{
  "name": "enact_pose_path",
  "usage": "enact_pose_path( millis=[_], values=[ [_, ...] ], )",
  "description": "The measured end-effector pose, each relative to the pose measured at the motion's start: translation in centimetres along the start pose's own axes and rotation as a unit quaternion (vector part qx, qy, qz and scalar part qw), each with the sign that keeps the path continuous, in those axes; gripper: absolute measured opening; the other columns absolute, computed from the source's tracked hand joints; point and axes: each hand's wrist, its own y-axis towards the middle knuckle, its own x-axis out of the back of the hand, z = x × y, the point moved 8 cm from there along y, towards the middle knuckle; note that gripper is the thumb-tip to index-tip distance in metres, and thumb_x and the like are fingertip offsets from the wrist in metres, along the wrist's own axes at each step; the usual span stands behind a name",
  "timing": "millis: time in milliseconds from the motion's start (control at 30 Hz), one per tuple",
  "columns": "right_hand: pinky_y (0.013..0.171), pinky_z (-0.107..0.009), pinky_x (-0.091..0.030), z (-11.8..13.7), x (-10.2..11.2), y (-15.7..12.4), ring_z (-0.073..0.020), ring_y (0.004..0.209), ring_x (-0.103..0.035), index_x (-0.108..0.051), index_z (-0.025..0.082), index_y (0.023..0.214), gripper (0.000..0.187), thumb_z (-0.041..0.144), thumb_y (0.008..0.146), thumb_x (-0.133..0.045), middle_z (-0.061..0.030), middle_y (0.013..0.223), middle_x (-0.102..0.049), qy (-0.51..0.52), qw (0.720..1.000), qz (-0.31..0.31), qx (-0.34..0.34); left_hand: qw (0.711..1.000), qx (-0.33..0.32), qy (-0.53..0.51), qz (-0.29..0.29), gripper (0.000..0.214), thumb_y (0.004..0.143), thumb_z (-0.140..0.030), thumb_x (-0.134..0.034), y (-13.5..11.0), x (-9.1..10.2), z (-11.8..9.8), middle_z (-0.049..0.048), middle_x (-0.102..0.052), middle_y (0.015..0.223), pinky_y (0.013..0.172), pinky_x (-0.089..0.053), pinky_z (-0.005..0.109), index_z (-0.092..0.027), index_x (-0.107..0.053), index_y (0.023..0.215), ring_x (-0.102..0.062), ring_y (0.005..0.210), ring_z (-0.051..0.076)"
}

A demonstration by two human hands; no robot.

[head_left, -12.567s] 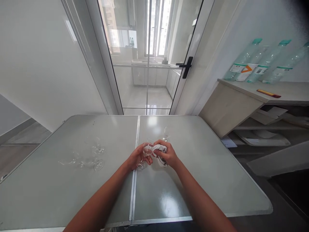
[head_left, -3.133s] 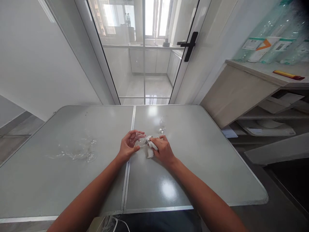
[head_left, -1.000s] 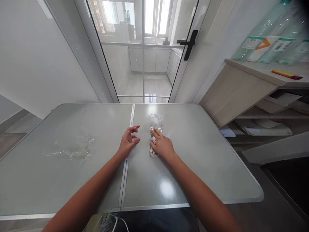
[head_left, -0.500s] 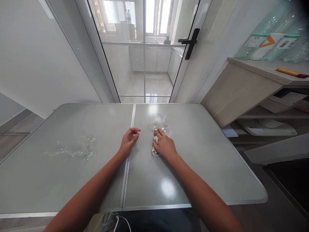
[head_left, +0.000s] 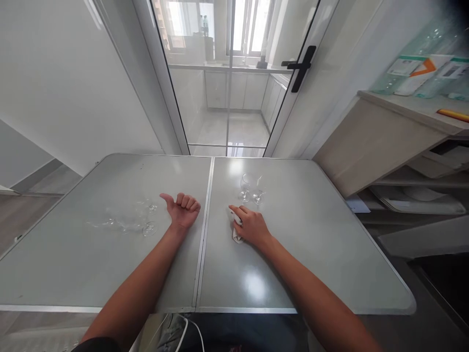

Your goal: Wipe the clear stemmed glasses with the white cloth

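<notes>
My left hand (head_left: 182, 210) hovers over the grey table (head_left: 110, 274) near its centre seam, fingers curled, thumb sticking out to the left, nothing in it. It is close to several clear stemmed glasses (head_left: 141, 221) lying and standing at the left. My right hand (head_left: 251, 226) rests on the table, holding a small white cloth (head_left: 235, 230) under its fingers. Just beyond it two clear stemmed glasses (head_left: 251, 188) stand upright side by side.
A glass sliding door (head_left: 227, 78) with a black handle (head_left: 300, 66) stands behind the table. At the right is a wooden shelf unit (head_left: 399, 142) with plastic bottles (head_left: 417, 63) and a yellow-red object (head_left: 452, 115) on top. A white cable (head_left: 186, 332) hangs below the near edge.
The glass I was wiping now stands beside the other one at the back. My left hand has let go, moved left and curled with the thumb out. My right hand still holds the cloth.
</notes>
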Motion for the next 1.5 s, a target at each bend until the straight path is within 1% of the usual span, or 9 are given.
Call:
enact_pose_path(
  millis=[133, 233, 300, 467, 700, 833, 967, 1067, 1500],
  values=[
    [0.067, -0.027, -0.041, -0.2, -0.4, 0.1, -0.0176, 0.082, -0.067, -0.061, 0.027, 0.140, 0.050, 0.022, 0.090, -0.056, -0.0024, 0.107, -0.073, 0.003, 1.000, 0.007, 0.007, 1.000, -0.017, -0.014, 0.003, 0.082, 0.076, -0.091, -0.051, 0.2, 0.0, -1.6, -0.0054, -0.011, 0.050, 0.041, -0.013, 0.029, -0.019, -0.017, 0.059, -0.012, 0.046, 0.010],
    [0.068, -0.027, -0.042, -0.3, -0.3, 0.1, -0.0180, 0.085, -0.068, -0.061, 0.027, 0.139, 0.050, 0.021, 0.090, -0.056, -0.0024, 0.109, -0.073, 0.010, 1.000, 0.001, 0.008, 0.999, -0.040, -0.016, 0.005, 0.075, 0.080, -0.088, -0.052, 0.5, -0.3, -3.0, -0.0065, -0.019, 0.050, 0.041, -0.019, 0.025, -0.019, -0.029, 0.060, -0.018, 0.045, 0.008],
    [0.070, -0.026, -0.043, -0.3, -0.1, 0.0, -0.0181, 0.088, -0.068, -0.062, 0.028, 0.137, 0.048, 0.021, 0.090, -0.056, -0.0024, 0.112, -0.073, 0.014, 1.000, -0.001, 0.006, 0.998, -0.060, 0.015, -0.003, 0.070, 0.084, -0.085, -0.051, 0.7, -0.5, -4.0, -0.0071, -0.023, 0.049, 0.041, -0.020, 0.024, -0.019, -0.037, 0.062, -0.021, 0.044, 0.008],
    [0.073, -0.026, -0.045, -0.1, 0.0, 0.1, -0.0181, 0.089, -0.069, -0.064, 0.028, 0.132, 0.044, 0.020, 0.089, -0.057, -0.0016, 0.114, -0.073, 0.018, 1.000, 0.010, 0.006, 0.985, -0.096, 0.126, -0.073, 0.071, 0.090, -0.082, -0.044, 0.6, -0.5, -6.1, -0.0069, -0.026, 0.044, 0.039, -0.014, 0.023, -0.018, -0.047, 0.059, -0.021, 0.038, 0.006],
    [0.079, -0.026, -0.047, -0.1, 0.1, 0.1, -0.0187, 0.094, -0.070, -0.066, 0.029, 0.129, 0.041, 0.019, 0.089, -0.057, -0.0017, 0.118, -0.072, 0.034, 0.999, 0.021, -0.004, 0.977, -0.098, 0.111, -0.154, 0.073, 0.086, -0.087, -0.039, 0.2, 0.5, -8.0, -0.0063, -0.029, 0.044, 0.037, -0.013, 0.024, -0.020, -0.045, 0.057, -0.025, 0.035, 0.007],
    [0.078, -0.026, -0.047, -0.2, 0.1, 0.1, -0.0183, 0.092, -0.069, -0.066, 0.029, 0.127, 0.040, 0.019, 0.090, -0.057, -0.0018, 0.117, -0.072, 0.044, 0.999, 0.022, -0.004, 0.969, -0.099, 0.102, -0.203, 0.070, 0.088, -0.084, -0.037, 0.0, 1.3, -8.0, -0.0072, -0.029, 0.045, 0.036, -0.013, 0.024, -0.020, -0.046, 0.060, -0.023, 0.034, 0.007],
    [0.077, -0.025, -0.046, -0.1, 0.1, 0.1, -0.0173, 0.089, -0.068, -0.067, 0.029, 0.125, 0.038, 0.020, 0.090, -0.056, -0.0013, 0.116, -0.071, 0.051, 0.999, 0.019, -0.001, 0.961, -0.106, 0.102, -0.236, 0.059, 0.094, -0.070, -0.034, -0.5, 1.1, -7.6, -0.0075, -0.028, 0.046, 0.036, -0.013, 0.026, -0.021, -0.047, 0.064, -0.021, 0.034, 0.008],
    [0.075, -0.025, -0.045, -0.1, 0.1, 0.1, -0.0169, 0.087, -0.068, -0.067, 0.029, 0.123, 0.037, 0.019, 0.089, -0.057, -0.0007, 0.115, -0.071, 0.051, 0.999, 0.014, 0.003, 0.958, -0.116, 0.104, -0.241, 0.049, 0.094, -0.060, -0.035, -0.9, 0.6, -7.5, -0.0070, -0.029, 0.047, 0.036, -0.015, 0.026, -0.021, -0.048, 0.066, -0.023, 0.035, 0.009],
    [0.073, -0.025, -0.043, -0.1, 0.0, 0.2, -0.0162, 0.084, -0.067, -0.067, 0.028, 0.122, 0.036, 0.019, 0.089, -0.057, -0.0003, 0.113, -0.071, 0.045, 0.999, 0.019, 0.003, 0.955, -0.098, 0.088, -0.264, 0.031, 0.086, -0.048, -0.038, -1.9, 0.3, -7.2, -0.0071, -0.029, 0.050, 0.037, -0.015, 0.027, -0.023, -0.039, 0.068, -0.023, 0.036, 0.009]
  ],
)
